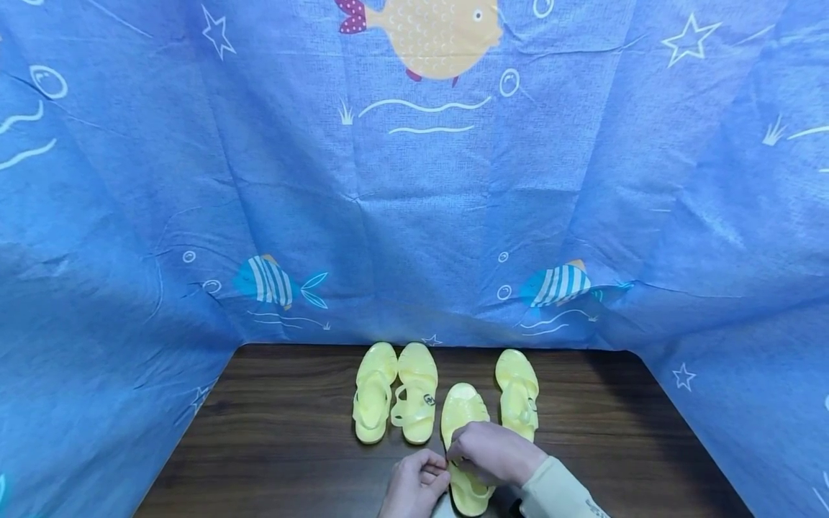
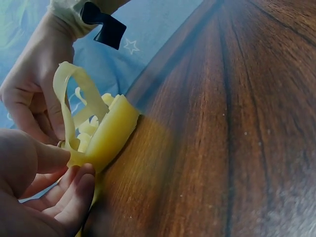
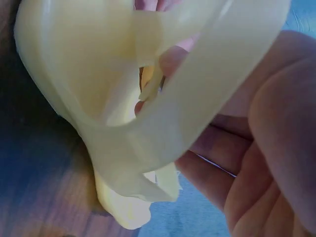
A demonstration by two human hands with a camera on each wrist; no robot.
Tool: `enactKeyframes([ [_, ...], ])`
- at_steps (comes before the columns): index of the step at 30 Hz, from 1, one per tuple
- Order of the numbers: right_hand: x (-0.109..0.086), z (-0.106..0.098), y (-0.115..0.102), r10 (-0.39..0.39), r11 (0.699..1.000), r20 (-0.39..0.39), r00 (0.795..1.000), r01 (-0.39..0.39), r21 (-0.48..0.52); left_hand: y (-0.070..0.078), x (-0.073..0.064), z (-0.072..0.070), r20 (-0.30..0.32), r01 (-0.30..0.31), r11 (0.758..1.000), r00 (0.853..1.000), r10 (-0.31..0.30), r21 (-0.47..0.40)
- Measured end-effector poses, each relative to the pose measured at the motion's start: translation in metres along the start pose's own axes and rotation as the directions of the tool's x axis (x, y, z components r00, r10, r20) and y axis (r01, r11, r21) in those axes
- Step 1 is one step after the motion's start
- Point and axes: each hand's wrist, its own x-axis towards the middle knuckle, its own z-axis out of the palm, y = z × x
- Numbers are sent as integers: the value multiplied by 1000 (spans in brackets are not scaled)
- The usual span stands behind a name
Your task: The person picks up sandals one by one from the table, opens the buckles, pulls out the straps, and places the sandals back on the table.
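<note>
A translucent yellow jelly sandal (image 1: 463, 411) lies on the dark wooden table, toe toward the back, between my two hands. My left hand (image 1: 417, 485) pinches its side strap from the left; in the left wrist view, thumb and fingers meet at the yellow edge. From the right, my right hand (image 1: 497, 452) reaches over the sandal, fingertips at the same side near the buckle. The heel strap (image 3: 187, 94) stands up as a loop in the right wrist view, with fingertips showing through the gap behind it. The right hand covers the sandal's middle in the head view.
Two matching yellow sandals, a left one (image 1: 372, 403) and another (image 1: 417, 396), stand side by side to the left. One more sandal (image 1: 516, 392) stands at the right, partly behind the right hand. Blue fish-print cloth (image 1: 414, 216) hangs around the table (image 1: 272, 424).
</note>
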Motion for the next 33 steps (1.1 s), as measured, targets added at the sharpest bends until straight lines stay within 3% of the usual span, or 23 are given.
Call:
enactKeyframes([
  [9,-5,7,7,-73,990,-82,994,82,114,3,-1,2,-43,-9,1000,999,8,-17],
  [13,-6,11,10,-102,986,-121,987,117,119,3,-1,2,-50,-16,1000,999,15,-11],
  [18,-7,13,12,-86,987,-128,988,102,121,3,0,0,-57,-26,1000,998,27,15],
  [33,-5,9,12,-24,993,-61,998,31,115,4,0,0,-56,30,999,998,-28,30],
])
